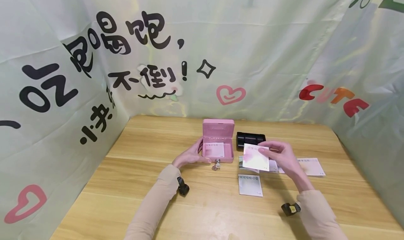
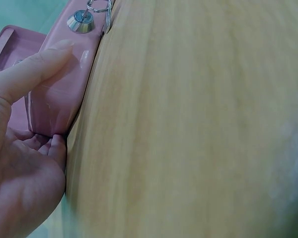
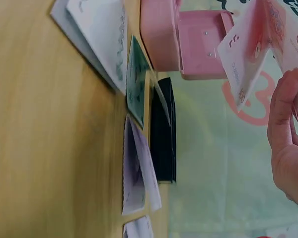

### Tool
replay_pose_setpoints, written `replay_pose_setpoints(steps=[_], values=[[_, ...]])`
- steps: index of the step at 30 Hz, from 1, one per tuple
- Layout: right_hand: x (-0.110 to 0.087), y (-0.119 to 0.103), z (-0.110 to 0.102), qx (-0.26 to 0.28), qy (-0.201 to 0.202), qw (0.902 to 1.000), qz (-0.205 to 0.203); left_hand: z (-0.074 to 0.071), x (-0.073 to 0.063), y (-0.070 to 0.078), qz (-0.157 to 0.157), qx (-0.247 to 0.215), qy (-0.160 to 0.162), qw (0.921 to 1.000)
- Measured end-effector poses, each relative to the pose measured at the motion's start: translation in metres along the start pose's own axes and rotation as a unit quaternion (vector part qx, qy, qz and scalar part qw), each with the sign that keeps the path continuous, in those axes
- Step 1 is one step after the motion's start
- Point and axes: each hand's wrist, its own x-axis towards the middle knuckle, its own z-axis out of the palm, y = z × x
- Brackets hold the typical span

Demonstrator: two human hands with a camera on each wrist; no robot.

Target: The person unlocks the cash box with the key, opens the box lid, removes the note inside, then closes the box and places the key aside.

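Observation:
A pink metal cash box stands with its lid raised and a folded pinkish note lying inside. My left hand grips its left front corner. In the left wrist view the thumb lies on the front face near the lock, where a key with a ring hangs, and the fingers bend around the side. To the right of the box, my right hand pinches a folded pink banknote above the table. In the right wrist view this banknote spreads partly open.
Behind the held banknote lies a black case. Folded notes lie on the wooden table: a green one, a purple one, a pale one nearer me, and another at right. Printed curtains surround the table.

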Motion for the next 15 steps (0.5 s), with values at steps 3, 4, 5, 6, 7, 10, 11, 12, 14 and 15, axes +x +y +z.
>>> replay_pose_setpoints(steps=[3, 4, 5, 6, 7, 10, 11, 12, 14, 15], values=[[-0.006, 0.004, -0.005, -0.003, -0.003, 1.0000, -0.002, 0.000, 0.000, 0.000, 0.000, 0.001, 0.000, 1.0000], [-0.008, 0.005, -0.007, -0.005, -0.005, 1.0000, -0.001, 0.000, 0.000, 0.000, 0.001, 0.000, 0.000, 1.0000], [-0.010, 0.006, -0.009, -0.007, -0.007, 0.9999, 0.001, 0.000, 0.000, 0.000, 0.001, -0.001, 0.000, 1.0000], [-0.013, 0.006, -0.012, -0.008, -0.009, 0.9999, 0.004, 0.000, 0.000, 0.001, 0.003, -0.001, 0.000, 1.0000], [-0.015, 0.007, -0.014, -0.010, -0.011, 0.9999, 0.006, 0.000, 0.000, 0.001, 0.002, -0.001, 0.000, 1.0000], [-0.021, 0.009, -0.022, -0.011, -0.018, 0.9997, 0.013, 0.000, -0.001, 0.001, 0.003, -0.003, 0.001, 1.0000], [-0.023, 0.010, -0.025, -0.011, -0.019, 0.9996, 0.015, 0.000, -0.001, 0.001, 0.002, -0.002, 0.001, 1.0000], [-0.025, 0.011, -0.027, -0.014, -0.021, 0.9995, 0.018, 0.000, -0.001, 0.001, 0.001, 0.000, 0.002, 1.0000], [-0.027, 0.014, -0.032, -0.022, -0.024, 0.9992, 0.024, 0.000, -0.001, 0.001, -0.003, 0.002, 0.004, 1.0000], [-0.028, 0.015, -0.034, -0.028, -0.025, 0.9989, 0.028, 0.000, -0.001, 0.000, -0.002, 0.002, 0.004, 1.0000]])
